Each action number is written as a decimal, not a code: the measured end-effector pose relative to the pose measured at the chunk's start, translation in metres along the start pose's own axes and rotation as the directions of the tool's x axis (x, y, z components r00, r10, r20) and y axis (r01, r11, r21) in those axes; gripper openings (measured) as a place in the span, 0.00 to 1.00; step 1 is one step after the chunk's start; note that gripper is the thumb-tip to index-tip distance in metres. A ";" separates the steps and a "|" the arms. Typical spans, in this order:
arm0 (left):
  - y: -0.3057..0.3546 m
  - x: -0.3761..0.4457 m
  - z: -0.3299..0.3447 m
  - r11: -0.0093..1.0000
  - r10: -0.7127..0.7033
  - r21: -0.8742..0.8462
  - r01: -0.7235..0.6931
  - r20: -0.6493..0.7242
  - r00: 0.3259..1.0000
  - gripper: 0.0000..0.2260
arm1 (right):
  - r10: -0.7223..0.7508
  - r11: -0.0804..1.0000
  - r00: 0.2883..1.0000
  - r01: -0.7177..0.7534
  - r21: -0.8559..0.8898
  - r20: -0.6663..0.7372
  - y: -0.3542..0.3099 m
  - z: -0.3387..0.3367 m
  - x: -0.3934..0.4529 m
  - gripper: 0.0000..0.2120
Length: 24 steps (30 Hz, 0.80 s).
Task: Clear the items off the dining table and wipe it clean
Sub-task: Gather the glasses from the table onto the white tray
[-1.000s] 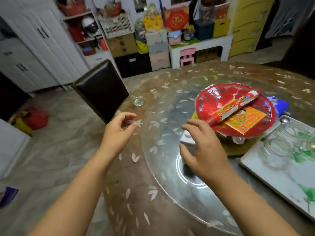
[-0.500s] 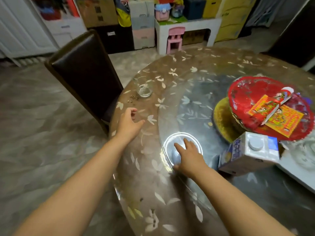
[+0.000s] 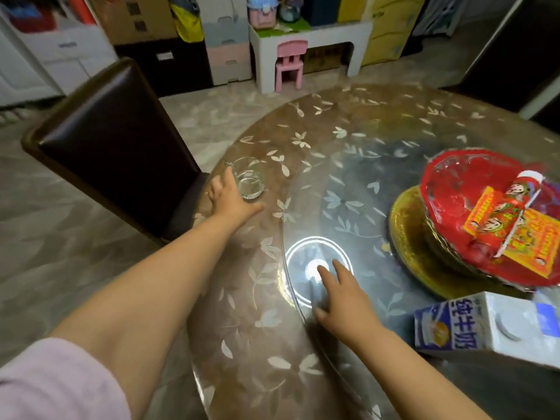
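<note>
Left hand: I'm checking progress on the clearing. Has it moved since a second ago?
Yes. The left hand has reached forward along the table edge to the small glass, now touching it.

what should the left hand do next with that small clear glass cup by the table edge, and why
Probably close the left hand round the small clear glass cup and lift it off the round leaf-patterned table. The fingers already reach the cup's side, while the right hand rests flat on the glass turntable.
</note>
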<state>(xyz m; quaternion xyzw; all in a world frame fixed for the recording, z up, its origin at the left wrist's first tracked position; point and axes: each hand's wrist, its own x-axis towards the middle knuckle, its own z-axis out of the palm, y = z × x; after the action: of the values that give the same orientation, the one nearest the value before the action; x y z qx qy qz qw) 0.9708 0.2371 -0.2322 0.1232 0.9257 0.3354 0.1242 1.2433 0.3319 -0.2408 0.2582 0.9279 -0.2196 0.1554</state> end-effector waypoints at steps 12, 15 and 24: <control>0.002 0.085 0.038 0.999 -0.054 -0.002 0.054 -0.029 0.998 0.52 | 0.045 0.980 0.999 -0.042 0.196 -0.010 0.009 -0.021 0.006 0.34; -0.005 0.092 0.050 0.993 -0.080 -0.095 0.074 -0.069 0.994 0.51 | 0.059 0.975 0.998 -0.052 0.217 -0.025 0.017 -0.023 0.010 0.33; 0.009 0.055 0.041 0.965 -0.012 -0.259 -0.030 -0.160 0.987 0.50 | 0.051 0.963 0.997 -0.033 0.266 -0.062 0.021 -0.035 0.015 0.32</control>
<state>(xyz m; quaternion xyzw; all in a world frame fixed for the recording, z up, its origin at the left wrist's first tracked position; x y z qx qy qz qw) 0.9329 0.2851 -0.2654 0.0826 0.8800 0.4635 0.0632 1.2362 0.3717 -0.2239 0.3036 0.8893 -0.3292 0.0924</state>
